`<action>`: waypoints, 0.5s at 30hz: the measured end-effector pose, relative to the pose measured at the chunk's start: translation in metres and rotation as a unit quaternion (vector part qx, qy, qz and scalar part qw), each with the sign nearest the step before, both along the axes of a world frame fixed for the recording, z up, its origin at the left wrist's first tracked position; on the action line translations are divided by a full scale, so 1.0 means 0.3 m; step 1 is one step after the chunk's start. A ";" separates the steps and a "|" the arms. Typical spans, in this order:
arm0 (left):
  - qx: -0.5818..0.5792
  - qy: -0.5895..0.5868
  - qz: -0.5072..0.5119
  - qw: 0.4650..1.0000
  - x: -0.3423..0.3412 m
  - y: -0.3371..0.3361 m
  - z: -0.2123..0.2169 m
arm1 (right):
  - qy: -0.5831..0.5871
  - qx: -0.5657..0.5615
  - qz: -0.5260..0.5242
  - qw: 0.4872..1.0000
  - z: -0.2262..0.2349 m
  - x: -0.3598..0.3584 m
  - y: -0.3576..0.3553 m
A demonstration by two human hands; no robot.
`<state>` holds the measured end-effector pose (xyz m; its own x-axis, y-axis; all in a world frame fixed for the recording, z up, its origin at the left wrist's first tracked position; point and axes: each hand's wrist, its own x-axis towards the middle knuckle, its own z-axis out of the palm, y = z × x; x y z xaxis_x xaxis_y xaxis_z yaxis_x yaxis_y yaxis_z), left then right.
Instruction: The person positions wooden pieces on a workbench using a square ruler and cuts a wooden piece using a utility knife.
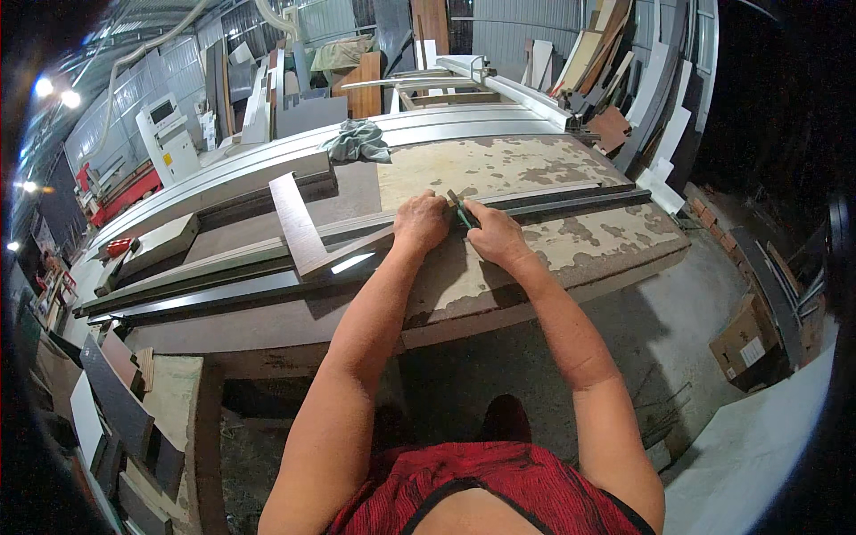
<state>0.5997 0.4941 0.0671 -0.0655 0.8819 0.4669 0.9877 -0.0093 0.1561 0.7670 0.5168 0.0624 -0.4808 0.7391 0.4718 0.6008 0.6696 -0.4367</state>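
Note:
Both my hands meet over the middle of the worktable. My left hand is closed around the end of a brown L-shaped board, which stretches away to the left. In my right hand is a small green-handled tool, its short tip pointing up toward my left fingers. Whether that tip touches the board is hidden by my fingers. Long dark metal profiles lie across the table, passing beneath the board and beyond my hands.
A grey-green cloth lies crumpled at the table's far side. To the left are a red-handled tool and a long block. A cardboard box stands on the floor at right. Offcuts lean at lower left.

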 end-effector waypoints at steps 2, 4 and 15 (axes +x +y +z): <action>-0.004 0.003 0.004 1.000 -0.013 -0.007 -0.001 | -0.022 -0.027 0.003 0.999 0.020 0.003 -0.029; -0.008 0.006 0.014 1.000 -0.014 -0.004 0.000 | -0.016 -0.020 0.018 1.000 0.011 0.037 -0.057; 0.011 -0.010 0.005 1.000 0.013 -0.017 0.011 | 0.007 -0.016 0.017 1.000 0.023 -0.005 -0.007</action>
<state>0.6036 0.4891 0.0704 -0.0832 0.8703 0.4855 0.9845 -0.0036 0.1751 0.7655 0.5149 0.0693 -0.4999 0.7368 0.4552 0.5719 0.6755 -0.4654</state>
